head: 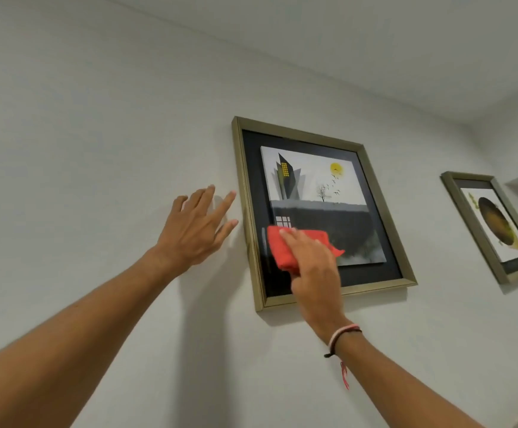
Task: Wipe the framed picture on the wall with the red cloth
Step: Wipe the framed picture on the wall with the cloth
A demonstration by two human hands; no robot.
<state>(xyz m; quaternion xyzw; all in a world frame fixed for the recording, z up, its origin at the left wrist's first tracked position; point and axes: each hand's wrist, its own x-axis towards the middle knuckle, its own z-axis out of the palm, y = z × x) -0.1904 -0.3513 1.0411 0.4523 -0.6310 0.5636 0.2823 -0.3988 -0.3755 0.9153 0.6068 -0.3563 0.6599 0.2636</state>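
Note:
A framed picture (372,193) with a dull gold frame and black mount hangs on the pale wall, showing a dark building, a yellow sun and birds. My right hand (315,267) presses a red cloth (281,250) flat against the lower left part of its glass. My left hand (194,230) is raised just left of the frame with its fingers spread, holding nothing, close to the wall; whether it touches the wall I cannot tell.
A second, smaller gold-framed picture (492,227) hangs further right on the same wall. The ceiling (375,41) slopes overhead. Bracelets circle my right wrist (341,335).

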